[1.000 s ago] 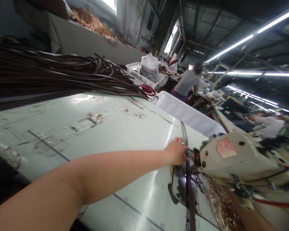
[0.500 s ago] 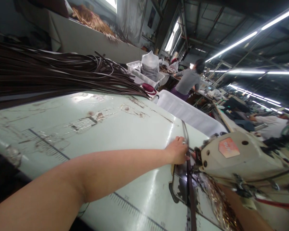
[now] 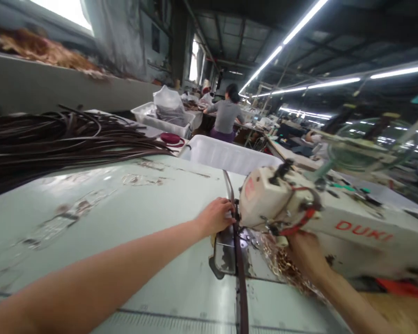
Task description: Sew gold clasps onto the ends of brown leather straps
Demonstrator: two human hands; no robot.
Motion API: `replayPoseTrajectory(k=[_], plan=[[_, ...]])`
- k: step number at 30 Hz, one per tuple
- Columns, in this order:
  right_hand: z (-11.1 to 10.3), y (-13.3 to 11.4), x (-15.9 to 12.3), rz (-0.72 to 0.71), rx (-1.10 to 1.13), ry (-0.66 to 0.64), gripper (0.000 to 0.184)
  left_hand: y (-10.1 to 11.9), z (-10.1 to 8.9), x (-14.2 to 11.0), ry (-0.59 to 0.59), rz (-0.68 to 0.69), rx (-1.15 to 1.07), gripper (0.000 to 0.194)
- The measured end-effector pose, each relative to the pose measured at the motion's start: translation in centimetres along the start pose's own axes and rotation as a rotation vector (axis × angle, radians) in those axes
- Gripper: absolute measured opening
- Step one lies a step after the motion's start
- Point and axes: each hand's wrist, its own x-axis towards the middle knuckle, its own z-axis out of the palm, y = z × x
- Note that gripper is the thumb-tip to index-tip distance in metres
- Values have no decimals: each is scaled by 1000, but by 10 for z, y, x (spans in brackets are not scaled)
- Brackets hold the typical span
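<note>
At 9 o'clock of the scene a heap of dark leather straps (image 3: 55,137) lies on the pale green sewing table (image 3: 125,195), well apart from the work. Moving right, the left hand (image 3: 214,215) rests palm-down on the table, fingers together and curled lightly, their tips touching the dark strap (image 3: 239,269) just at 9 o'clock of the needle area; it presses and steers rather than pinches. The strap runs in 1 straight line from 6 o'clock at the bottom edge, across the metal plate (image 3: 226,253), under the sewing machine head (image 3: 271,202), and out toward 12 o'clock.

Right of the strap, the right hand (image 3: 304,253) sits beneath the machine arm at 5 o'clock of the head, amid a glittering gold chain (image 3: 284,266). The machine hides its fingers, so I cannot tell whether they are spread or closed.

To do this well, I judge the left fingertips should stay flat and clear of the needle, keeping the strap's edge parallel to the plate so the seam stays straight, with even, light pressure.

At 12 o'clock stand a white bin (image 3: 230,155) and a seated co-worker (image 3: 226,116).
</note>
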Motion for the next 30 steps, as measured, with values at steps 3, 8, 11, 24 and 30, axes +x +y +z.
replayPoseTrajectory(k=[3,8,11,24,30], plan=[[5,2,-28,-1,86,-66,13,8,-7,-4,-54,28,28,16],[13,-16,-49,-277,279,-30,20,33,-15,-42,-189,70,70,37],[23,-30,-56,-409,371,-10,32,47,-11,-78,-286,-45,108,58],[29,-38,-59,-467,393,-41,55,55,-2,-105,-277,48,252,51],[30,-38,-58,-485,356,-31,49,52,0,-107,-145,260,371,50]])
